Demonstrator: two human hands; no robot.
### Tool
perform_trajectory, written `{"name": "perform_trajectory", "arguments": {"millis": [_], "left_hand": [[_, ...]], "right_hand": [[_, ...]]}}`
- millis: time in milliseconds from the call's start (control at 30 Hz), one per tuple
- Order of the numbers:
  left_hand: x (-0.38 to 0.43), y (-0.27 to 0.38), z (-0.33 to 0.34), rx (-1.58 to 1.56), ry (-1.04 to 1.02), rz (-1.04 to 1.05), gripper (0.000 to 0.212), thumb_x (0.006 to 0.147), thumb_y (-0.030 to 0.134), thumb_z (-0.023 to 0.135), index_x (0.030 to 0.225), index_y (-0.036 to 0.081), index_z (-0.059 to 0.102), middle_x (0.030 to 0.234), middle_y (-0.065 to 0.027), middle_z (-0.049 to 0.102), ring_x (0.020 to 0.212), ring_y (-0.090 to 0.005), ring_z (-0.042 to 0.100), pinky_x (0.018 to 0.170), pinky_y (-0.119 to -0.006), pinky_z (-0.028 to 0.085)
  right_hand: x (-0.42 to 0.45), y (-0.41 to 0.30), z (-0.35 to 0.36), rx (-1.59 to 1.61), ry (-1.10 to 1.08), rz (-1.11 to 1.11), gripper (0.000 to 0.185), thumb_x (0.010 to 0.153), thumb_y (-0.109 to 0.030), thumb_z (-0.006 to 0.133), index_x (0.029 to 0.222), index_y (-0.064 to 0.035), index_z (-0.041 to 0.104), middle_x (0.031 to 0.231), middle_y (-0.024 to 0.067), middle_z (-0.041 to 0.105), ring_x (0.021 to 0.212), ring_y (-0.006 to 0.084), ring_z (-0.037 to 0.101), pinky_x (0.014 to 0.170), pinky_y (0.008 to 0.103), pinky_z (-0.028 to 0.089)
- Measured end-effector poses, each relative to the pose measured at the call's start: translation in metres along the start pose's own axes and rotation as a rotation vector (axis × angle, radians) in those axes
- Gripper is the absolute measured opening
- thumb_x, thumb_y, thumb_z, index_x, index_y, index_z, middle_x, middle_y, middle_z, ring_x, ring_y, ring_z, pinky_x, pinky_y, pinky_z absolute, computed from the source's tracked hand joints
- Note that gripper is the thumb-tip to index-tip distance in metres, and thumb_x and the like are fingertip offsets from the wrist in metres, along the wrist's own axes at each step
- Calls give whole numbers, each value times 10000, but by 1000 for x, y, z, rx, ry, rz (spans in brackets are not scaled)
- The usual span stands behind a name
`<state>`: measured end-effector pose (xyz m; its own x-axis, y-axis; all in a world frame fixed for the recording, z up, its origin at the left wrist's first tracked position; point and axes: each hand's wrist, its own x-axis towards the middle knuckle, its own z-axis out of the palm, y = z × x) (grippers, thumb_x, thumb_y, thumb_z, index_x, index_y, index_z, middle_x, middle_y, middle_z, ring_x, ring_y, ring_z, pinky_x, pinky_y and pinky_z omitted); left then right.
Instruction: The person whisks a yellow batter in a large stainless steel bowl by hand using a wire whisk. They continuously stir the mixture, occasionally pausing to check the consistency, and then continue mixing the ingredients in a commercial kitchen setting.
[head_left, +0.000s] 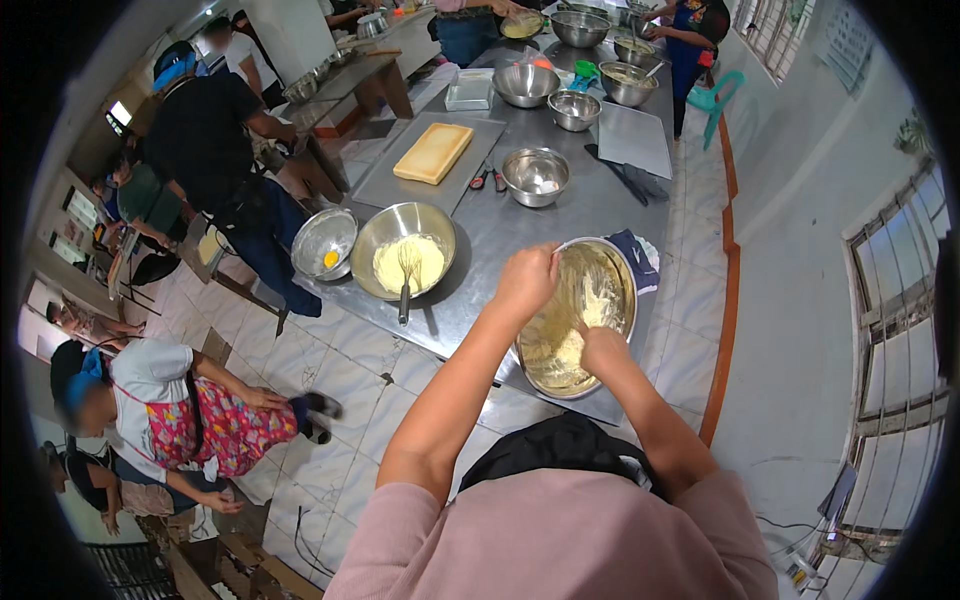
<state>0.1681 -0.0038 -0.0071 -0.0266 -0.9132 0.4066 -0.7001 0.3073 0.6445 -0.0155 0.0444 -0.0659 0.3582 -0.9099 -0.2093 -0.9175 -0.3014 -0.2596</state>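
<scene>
A metal mixing bowl (631, 289) sits tilted at the near right corner of the table, its wall smeared with pale yellow batter (598, 304). My left hand (531, 279) grips the bowl's far left rim. Inside the bowl, my right hand (604, 351) is closed on a mixing tool, which motion blur leaves indistinct; it looks like a whisk. To the left stands a wider steel bowl (442, 225) holding pale batter, with a wire whisk (406, 281) resting in it. Beside that, a smaller metal bowl (304, 244) contains an egg yolk (331, 259).
The steel table (480, 262) bears a sheet cake (433, 154) on a flat tray, scissors (487, 178), a small bowl (535, 177), and a black spatula-like tool (619, 176). A dark cloth (635, 260) touches my bowl's right side. Several people stand left and at the table's far end.
</scene>
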Motion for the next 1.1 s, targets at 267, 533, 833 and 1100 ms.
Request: {"name": "perform_trajectory", "arguments": {"millis": [267,533,833,1100], "left_hand": [[1,3,0,23,-9,-16,246,925,136,556,1068,-10,692,862,-274,660,801,-432,648,731,-493,510],[8,12,3,-11,-73,-71,247,923,139,561,1075,-4,692,861,-266,663,805,-434,646,740,-495,508],[7,7,5,0,-55,-80,235,912,122,571,1067,-8,692,875,-269,664,813,-434,651,746,-485,515],[8,0,1,-24,-14,-138,242,923,131,541,1051,-3,696,874,-255,676,799,-433,655,748,-495,520]], "right_hand": [[-14,-31,-21,29,-30,-49,490,787,-26,543,1262,-113,626,931,174,706,915,313,688,782,434,539],[-31,-25,-16,-40,9,-157,488,774,-25,528,1251,-83,617,838,189,696,843,355,688,729,445,535],[-65,-35,-26,23,-62,-222,553,775,-46,552,1325,-94,586,799,179,682,742,358,672,679,456,525],[-68,-28,-31,-61,-112,-136,499,812,-22,517,1292,-115,613,848,149,700,853,321,692,740,431,532]]}}
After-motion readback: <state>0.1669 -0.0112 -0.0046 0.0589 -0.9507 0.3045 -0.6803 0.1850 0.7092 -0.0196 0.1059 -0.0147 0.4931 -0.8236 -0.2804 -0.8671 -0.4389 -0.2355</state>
